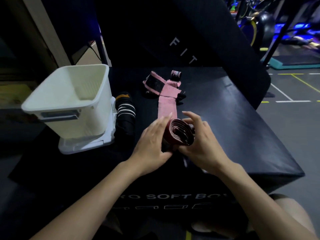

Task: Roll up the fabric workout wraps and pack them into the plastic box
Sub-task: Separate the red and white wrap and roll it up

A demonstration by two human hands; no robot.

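A pink fabric wrap lies on the black soft box (233, 122). Its near end is wound into a thick roll (180, 131), and its loose tail (167, 106) runs away from me to a black velcro end (154, 83). My left hand (153, 142) holds the roll's left side, fingers stretched along it. My right hand (200, 144) cups the roll from the right, thumb under it and fingers curled over its far side. The white plastic box (43, 97) stands at the left, nothing visible inside.
A black wrap with white stripes (125, 111) lies beside the plastic box, which stands on its white lid (86, 146). A small rolled wrap (176, 74) sits at the far edge, with dark fabric under the pink tail. Gym machines stand at the back right.
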